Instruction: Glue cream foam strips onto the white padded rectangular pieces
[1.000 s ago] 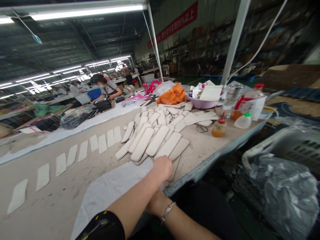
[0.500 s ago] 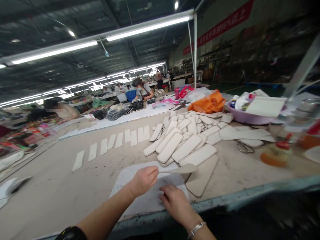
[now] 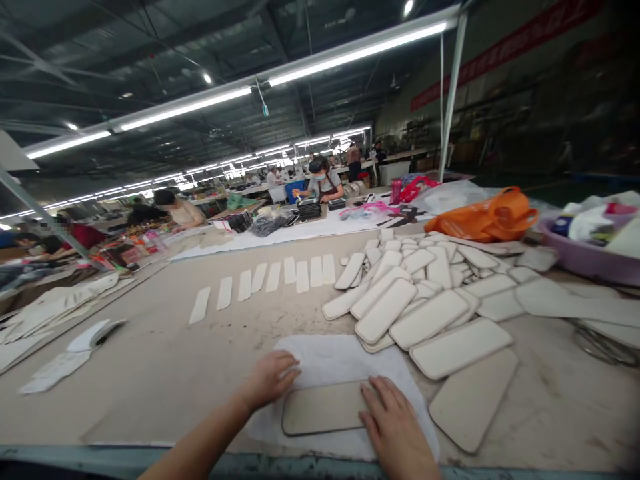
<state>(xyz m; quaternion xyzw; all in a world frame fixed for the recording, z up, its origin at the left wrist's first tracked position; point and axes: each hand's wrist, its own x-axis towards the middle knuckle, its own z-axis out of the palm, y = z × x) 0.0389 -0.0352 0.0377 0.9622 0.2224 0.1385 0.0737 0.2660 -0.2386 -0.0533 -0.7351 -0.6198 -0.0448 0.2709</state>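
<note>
A flat beige padded piece (image 3: 323, 407) lies on a white cloth (image 3: 345, 360) at the near edge of the work table (image 3: 150, 373). My left hand (image 3: 270, 377) has curled fingers on the piece's left end. At its right end my right hand (image 3: 395, 427) lies flat with fingers stretched out, pressing it down. Just beyond and to the right, a heap of several similar white padded pieces (image 3: 425, 300) is fanned out.
A row of small white strips (image 3: 265, 280) runs across the table's middle. An orange bag (image 3: 485, 217), a purple basin (image 3: 590, 257) and scissors (image 3: 605, 343) sit at the right. White scraps (image 3: 75, 347) lie at the left. Other workers sit at far tables (image 3: 320, 183).
The beige piece, held up off the cloth by my left hand half a second ago, now lies flat on it. My right hand has come down onto its right end. The view has swung left.
</note>
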